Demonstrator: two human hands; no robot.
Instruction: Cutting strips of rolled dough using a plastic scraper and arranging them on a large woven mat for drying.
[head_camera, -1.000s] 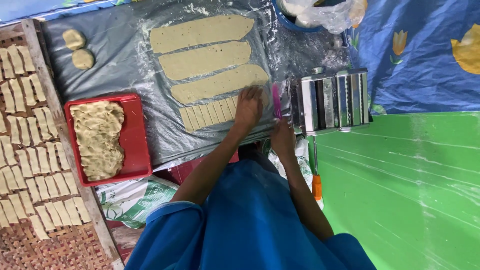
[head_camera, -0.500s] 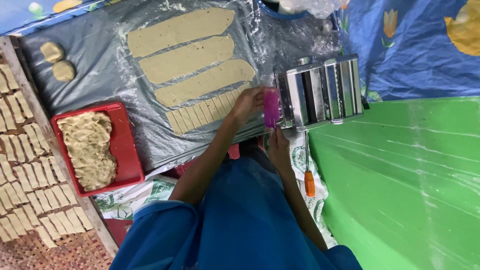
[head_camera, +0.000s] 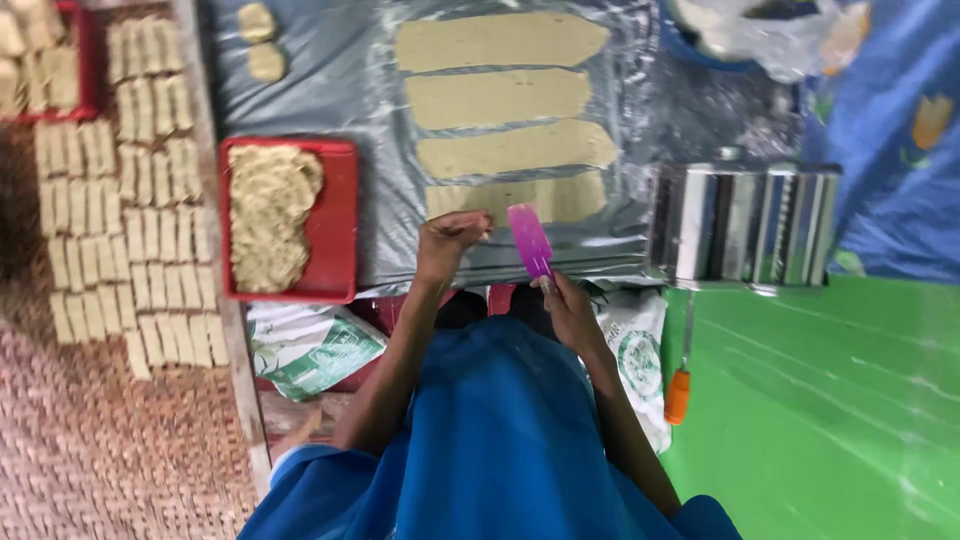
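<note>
Right hand (head_camera: 572, 308): grip closed around the lower end of a pink plastic scraper (head_camera: 529, 240), blade angled up and away over the near edge of the dough sheet.

Left hand (head_camera: 447, 243): fingers curled down onto the nearest dough strip (head_camera: 520, 199), at its left end; whether the grip pinches the dough or only presses on it cannot be told.

Nearest dough strip: lies flat on the silvery plastic sheet (head_camera: 350, 90), closest to the person, just beside the scraper blade.

Three further dough strips (head_camera: 500, 98): laid parallel beyond it, apart from one another.

Two small dough rounds (head_camera: 262, 42): far left corner of the plastic sheet.

Red tray (head_camera: 338, 225): left of the strips, holding a pile of pale dough scraps.

Cut dough pieces (head_camera: 130, 200): set in rows on a woven mat, far left.

Metal pasta roller (head_camera: 745, 222): right of the strips, at the edge of a green surface (head_camera: 830, 400).
</note>
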